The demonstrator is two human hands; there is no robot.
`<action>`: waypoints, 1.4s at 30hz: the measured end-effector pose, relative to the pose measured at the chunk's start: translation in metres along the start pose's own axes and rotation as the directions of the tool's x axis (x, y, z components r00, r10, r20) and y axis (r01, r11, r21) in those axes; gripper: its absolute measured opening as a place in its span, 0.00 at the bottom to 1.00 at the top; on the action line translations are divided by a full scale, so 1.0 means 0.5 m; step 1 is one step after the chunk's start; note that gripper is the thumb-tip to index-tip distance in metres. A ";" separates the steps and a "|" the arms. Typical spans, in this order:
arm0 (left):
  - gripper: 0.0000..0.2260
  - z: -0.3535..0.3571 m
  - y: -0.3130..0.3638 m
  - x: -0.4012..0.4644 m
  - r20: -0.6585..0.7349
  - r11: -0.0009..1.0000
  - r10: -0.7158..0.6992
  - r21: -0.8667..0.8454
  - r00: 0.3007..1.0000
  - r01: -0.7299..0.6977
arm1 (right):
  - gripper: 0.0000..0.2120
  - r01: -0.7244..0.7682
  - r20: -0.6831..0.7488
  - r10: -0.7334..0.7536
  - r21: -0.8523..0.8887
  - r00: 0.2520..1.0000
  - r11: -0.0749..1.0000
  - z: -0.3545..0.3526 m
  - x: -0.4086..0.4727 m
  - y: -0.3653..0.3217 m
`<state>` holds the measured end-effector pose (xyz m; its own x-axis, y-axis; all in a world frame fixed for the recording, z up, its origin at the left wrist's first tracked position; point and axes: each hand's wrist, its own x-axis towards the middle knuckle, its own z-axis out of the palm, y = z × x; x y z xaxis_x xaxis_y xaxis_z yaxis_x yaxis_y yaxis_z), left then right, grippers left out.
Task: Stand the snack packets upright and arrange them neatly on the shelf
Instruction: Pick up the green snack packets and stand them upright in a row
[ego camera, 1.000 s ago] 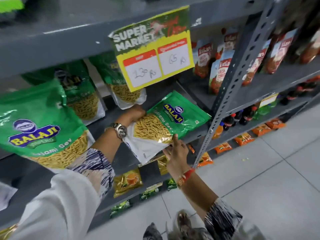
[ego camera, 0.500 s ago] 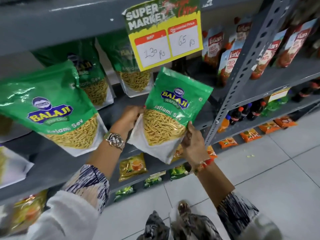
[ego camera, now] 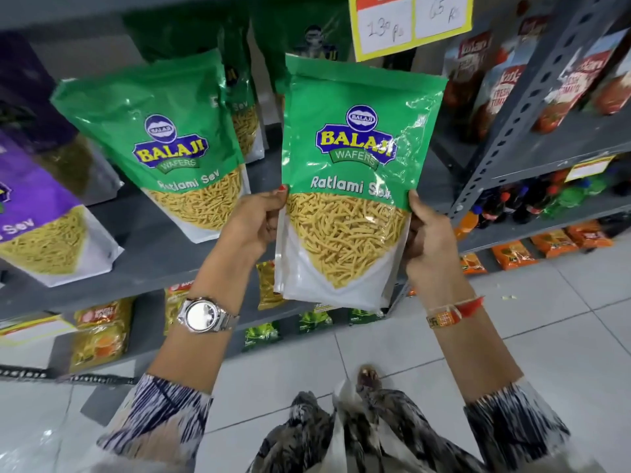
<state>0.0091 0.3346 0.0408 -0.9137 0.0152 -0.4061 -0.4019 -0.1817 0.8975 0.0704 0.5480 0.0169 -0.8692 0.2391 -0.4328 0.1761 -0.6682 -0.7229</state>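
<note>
A green Ratlami Sev packet is held upright in front of the grey shelf, clear of the shelf board. My left hand grips its left edge and my right hand grips its right edge. To its left a second green packet stands upright on the shelf, leaning back slightly. Behind these, two more green packets stand at the back, partly hidden. A purple sev packet stands at the far left.
A yellow price sign hangs from the shelf above. A perforated grey upright post stands just right of the held packet. Red tomato pouches fill the bay beyond it. Bottles and small packets sit on lower shelves above a tiled floor.
The green packet, lying flat on the shelf a second ago, has been lifted and turned upright between both hands. The view has shifted closer and downward.
</note>
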 end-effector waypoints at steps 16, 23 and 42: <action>0.10 0.088 0.033 0.153 -0.107 0.971 0.225 -0.062 0.968 -0.232 | 0.06 0.285 0.051 -0.282 -0.070 0.958 0.956 0.094 0.196 -0.075; 0.10 0.078 -0.003 0.208 -0.016 0.955 0.295 0.001 0.955 -0.296 | 0.06 0.303 0.166 -0.274 -0.179 0.947 0.936 0.091 0.264 -0.078; 0.17 0.101 -0.045 0.160 0.251 0.987 0.149 0.019 0.956 -0.159 | 0.19 0.236 0.328 -0.118 -0.351 0.937 0.906 0.049 0.267 -0.037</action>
<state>-0.0581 0.3896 -0.0034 -0.9489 0.2345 -0.2113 -0.2527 -0.1629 0.9537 -0.0604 0.5749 -0.0145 -0.9869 0.0719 -0.1442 0.1163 -0.3015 -0.9464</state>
